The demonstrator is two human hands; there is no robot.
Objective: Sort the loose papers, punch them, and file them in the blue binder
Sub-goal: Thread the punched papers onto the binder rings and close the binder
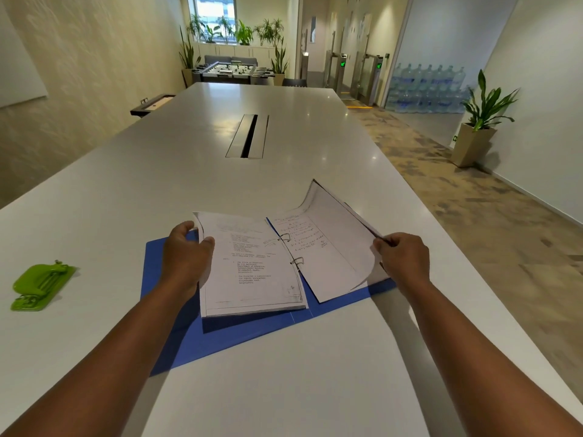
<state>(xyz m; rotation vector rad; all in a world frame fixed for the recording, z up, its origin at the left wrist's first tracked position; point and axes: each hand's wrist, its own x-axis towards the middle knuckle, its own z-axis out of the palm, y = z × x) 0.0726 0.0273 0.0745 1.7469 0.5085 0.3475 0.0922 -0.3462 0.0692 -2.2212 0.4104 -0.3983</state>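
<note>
Lying open flat on the long white table, the thin blue plastic binder shows two metal rings at its spine, with a thick stack of typed white papers on the left side and handwritten sheets curling upward on the right. The left hand curls its fingers round the typed stack's outer edge, while the right hand pinches the lifted outer edge of the handwritten sheets. A green hole punch sits well apart to the left.

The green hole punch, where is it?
In the head view the green hole punch lies on the white table, far left, apart from the blue binder.
</note>
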